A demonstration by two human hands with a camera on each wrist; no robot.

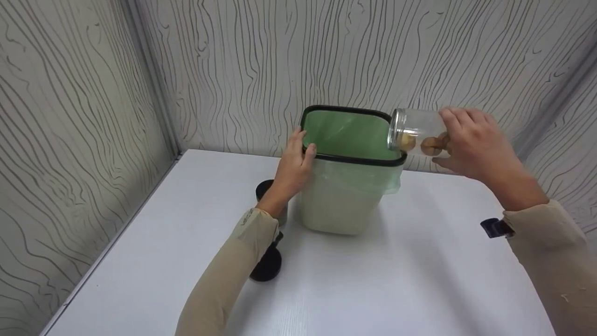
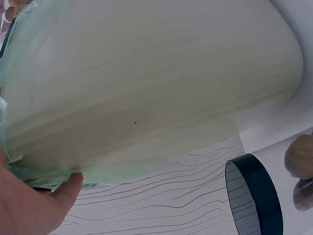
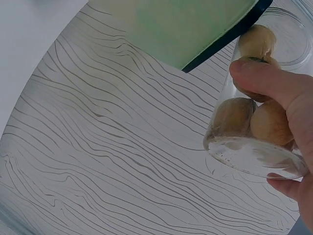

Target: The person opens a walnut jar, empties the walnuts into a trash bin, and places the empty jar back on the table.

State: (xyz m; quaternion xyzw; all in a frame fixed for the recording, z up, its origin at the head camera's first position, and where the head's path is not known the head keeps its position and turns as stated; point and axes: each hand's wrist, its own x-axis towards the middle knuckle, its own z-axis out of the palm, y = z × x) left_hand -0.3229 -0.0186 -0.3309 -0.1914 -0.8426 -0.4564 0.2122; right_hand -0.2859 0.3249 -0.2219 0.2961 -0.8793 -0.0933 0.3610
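Observation:
My left hand [image 1: 294, 165] grips the near left corner of a pale bin [image 1: 343, 205], thumb and fingers at its black rim [image 1: 354, 160]. A green liner bag [image 1: 345, 133] lines the inside and hangs over the outside. In my right hand [image 1: 478, 144] is a clear jar [image 1: 422, 121], tipped on its side with its uncovered mouth at the bin's right rim. Several round brown pieces [image 3: 271, 122] lie inside the jar, one close to the mouth. The right wrist view shows the thumb across the jar's side and a fingertip near its base.
Left of the bin stands a second jar with a black lid [image 2: 264, 191], partly hidden by my left arm, with round brown pieces [image 2: 299, 156] in it. A round black disc [image 1: 268, 265] lies nearer on the white table [image 1: 354, 289]. Patterned walls [image 1: 280, 60] border the table.

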